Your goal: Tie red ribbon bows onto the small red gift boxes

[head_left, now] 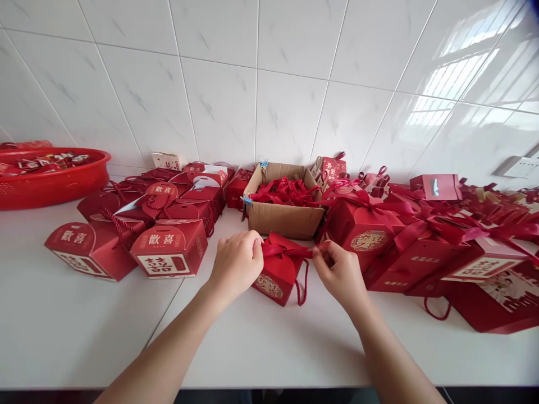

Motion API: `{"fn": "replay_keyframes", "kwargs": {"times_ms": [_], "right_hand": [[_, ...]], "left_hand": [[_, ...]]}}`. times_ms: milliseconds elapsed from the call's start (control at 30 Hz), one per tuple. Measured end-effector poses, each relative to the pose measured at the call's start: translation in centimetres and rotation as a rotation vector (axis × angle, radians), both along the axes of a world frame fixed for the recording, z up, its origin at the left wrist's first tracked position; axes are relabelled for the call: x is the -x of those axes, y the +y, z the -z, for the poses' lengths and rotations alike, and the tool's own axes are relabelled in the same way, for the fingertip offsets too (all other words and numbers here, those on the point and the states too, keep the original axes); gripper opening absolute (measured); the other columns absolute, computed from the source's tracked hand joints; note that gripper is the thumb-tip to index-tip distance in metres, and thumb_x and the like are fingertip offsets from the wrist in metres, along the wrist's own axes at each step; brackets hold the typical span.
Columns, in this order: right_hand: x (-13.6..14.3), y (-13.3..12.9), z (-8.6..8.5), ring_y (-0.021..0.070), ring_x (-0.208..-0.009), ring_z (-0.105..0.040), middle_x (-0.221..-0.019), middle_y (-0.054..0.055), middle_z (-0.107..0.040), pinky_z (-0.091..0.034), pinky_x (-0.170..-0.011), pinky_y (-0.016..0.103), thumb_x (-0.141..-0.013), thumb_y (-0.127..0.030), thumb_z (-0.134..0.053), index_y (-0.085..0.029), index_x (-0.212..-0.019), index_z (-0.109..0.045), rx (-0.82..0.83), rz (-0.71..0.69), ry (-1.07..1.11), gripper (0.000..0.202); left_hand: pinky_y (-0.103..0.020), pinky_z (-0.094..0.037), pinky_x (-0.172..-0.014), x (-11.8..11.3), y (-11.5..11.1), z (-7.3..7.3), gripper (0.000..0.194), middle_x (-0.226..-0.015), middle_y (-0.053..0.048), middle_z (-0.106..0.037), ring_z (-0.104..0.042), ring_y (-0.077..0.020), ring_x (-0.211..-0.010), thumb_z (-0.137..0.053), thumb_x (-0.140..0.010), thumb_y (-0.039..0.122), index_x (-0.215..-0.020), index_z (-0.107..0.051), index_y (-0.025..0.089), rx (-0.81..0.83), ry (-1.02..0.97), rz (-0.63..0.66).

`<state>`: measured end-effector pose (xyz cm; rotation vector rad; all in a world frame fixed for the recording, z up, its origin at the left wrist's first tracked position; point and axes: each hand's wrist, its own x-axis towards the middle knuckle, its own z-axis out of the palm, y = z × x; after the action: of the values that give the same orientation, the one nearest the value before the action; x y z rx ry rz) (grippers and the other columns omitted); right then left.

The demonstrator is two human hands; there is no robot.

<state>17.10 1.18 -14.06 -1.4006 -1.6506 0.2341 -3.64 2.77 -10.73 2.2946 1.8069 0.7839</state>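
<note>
A small red gift box (281, 280) with a gold emblem on its front stands tilted on the white counter, between my hands. A red ribbon (280, 251) runs across its top, knotted or crossed near the middle. My left hand (240, 258) is closed on the ribbon's left part, by the box's upper left corner. On the other side my right hand (339, 266) pinches the ribbon's right end between thumb and fingers. A twisted red cord handle (304, 286) hangs down the box's right side.
Behind the box stands an open cardboard carton (282, 220) of red ribbons. Several red boxes (170, 247) with cord handles are grouped on the left, near a red plastic basket (54, 182) of wrapped sweets. Ribbon-tied boxes (366, 230) crowd the right, against the tiled wall (219, 84).
</note>
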Motion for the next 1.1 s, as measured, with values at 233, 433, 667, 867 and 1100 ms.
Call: {"fn": "replay_keyframes", "kwargs": {"times_ms": [233, 433, 667, 867, 1100], "right_hand": [[0.2, 0.0, 0.0, 0.0100, -0.050, -0.041, -0.061, -0.002, -0.051, -0.032, -0.045, 0.022, -0.087, -0.033, -0.052, -0.020, -0.078, -0.054, 0.007, -0.140, 0.228, 0.016], [0.4, -0.2, -0.2, 0.0158, -0.071, -0.056, -0.084, 0.005, -0.061, -0.045, -0.062, 0.028, -0.091, -0.039, -0.048, -0.020, -0.097, -0.058, -0.142, -0.167, 0.382, 0.022], [0.3, -0.6, -0.3, 0.0190, -0.079, -0.059, -0.081, 0.008, -0.060, -0.046, -0.070, 0.033, -0.098, -0.040, -0.031, -0.019, -0.052, -0.052, -0.287, -0.192, 0.347, 0.055], [0.9, -0.7, -0.4, 0.0201, -0.079, -0.057, -0.081, 0.007, -0.061, -0.046, -0.072, 0.036, -0.088, -0.028, -0.054, -0.021, -0.062, -0.059, -0.422, -0.126, 0.121, 0.028], [2.1, -0.6, 0.3, 0.0255, -0.113, -0.056, -0.116, 0.007, -0.066, -0.037, -0.094, 0.043, -0.085, -0.027, -0.060, -0.024, -0.112, -0.061, -0.336, -0.231, -0.167, 0.027]], "left_hand": [[-0.030, -0.040, -0.066, -0.2, -0.1, -0.1, 0.026, -0.075, -0.001, -0.054, -0.054, -0.0191, -0.075, -0.032, -0.086, 0.024, -0.063, -0.043, 0.021, 0.049, -0.210, 0.012], [-0.026, -0.034, -0.053, -0.1, -0.3, -0.6, 0.038, -0.061, 0.001, -0.043, -0.044, -0.0150, -0.060, -0.038, -0.089, 0.039, -0.057, -0.031, 0.020, 0.125, -0.395, 0.092], [-0.025, -0.026, -0.045, 1.3, 0.1, -0.9, 0.050, -0.050, 0.003, -0.036, -0.036, -0.0104, -0.048, -0.053, -0.082, 0.053, -0.048, -0.041, 0.019, 0.167, -0.364, 0.163], [-0.026, -0.046, -0.072, 0.7, 0.0, -1.1, 0.026, -0.076, -0.002, -0.060, -0.057, -0.0166, -0.078, -0.054, -0.086, 0.037, -0.072, -0.063, 0.017, -0.003, -0.551, 0.303], [-0.031, -0.053, -0.083, -0.2, 0.0, -0.3, 0.029, -0.090, -0.006, -0.071, -0.065, -0.0207, -0.090, -0.052, -0.089, 0.042, -0.091, -0.066, 0.016, 0.230, -0.763, 0.435]]}}
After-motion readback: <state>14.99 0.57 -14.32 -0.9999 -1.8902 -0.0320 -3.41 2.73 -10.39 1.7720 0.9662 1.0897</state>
